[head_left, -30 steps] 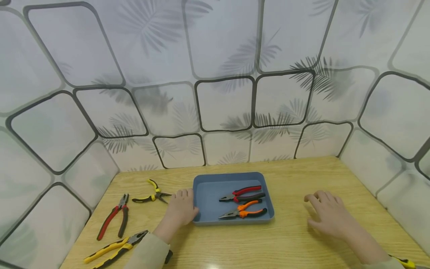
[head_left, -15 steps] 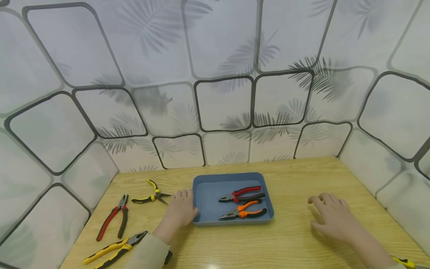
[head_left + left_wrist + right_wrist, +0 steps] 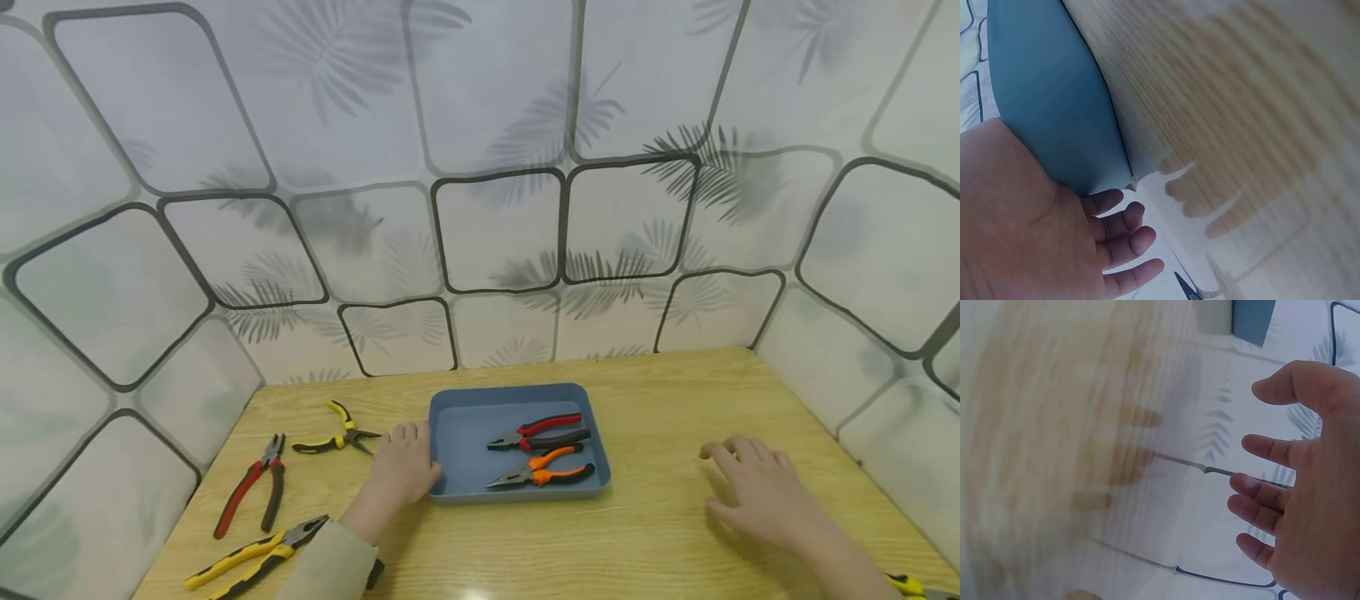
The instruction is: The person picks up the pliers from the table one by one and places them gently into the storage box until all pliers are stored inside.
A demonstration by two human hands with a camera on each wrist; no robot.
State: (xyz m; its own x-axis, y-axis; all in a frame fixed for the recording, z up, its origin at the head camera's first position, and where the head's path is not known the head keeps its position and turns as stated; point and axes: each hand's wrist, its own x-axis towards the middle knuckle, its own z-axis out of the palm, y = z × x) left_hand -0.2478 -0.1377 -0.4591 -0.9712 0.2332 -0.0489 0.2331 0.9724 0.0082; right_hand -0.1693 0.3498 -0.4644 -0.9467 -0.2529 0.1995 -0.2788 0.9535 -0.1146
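Note:
A blue rectangular tray [image 3: 467, 450] lies on the wooden table. My left hand [image 3: 405, 462] holds its left wall, thumb over the rim and fingers outside; the tray wall [image 3: 1054, 94] hides the thumb in the left wrist view. Two pliers lie in the right half of the tray: red-and-black pliers [image 3: 542, 433] and orange-and-black long-nose pliers [image 3: 542, 472]. Off to the tray's right, my right hand [image 3: 765, 492] hovers low over the table with loosely bent fingers spread apart. Nothing sits in its palm [image 3: 1316, 506] in the right wrist view.
Left of the tray lie small yellow-and-black pliers [image 3: 345, 437], red-and-black pliers [image 3: 255, 483] and larger yellow-and-black pliers [image 3: 262, 554]. Another yellow-handled tool [image 3: 906, 585] shows partly at the lower right. Patterned fabric walls [image 3: 502, 233] enclose the table on three sides.
My right hand has drifted slightly right and toward me, away from the tray. My left hand, the tray and the pliers stay in place.

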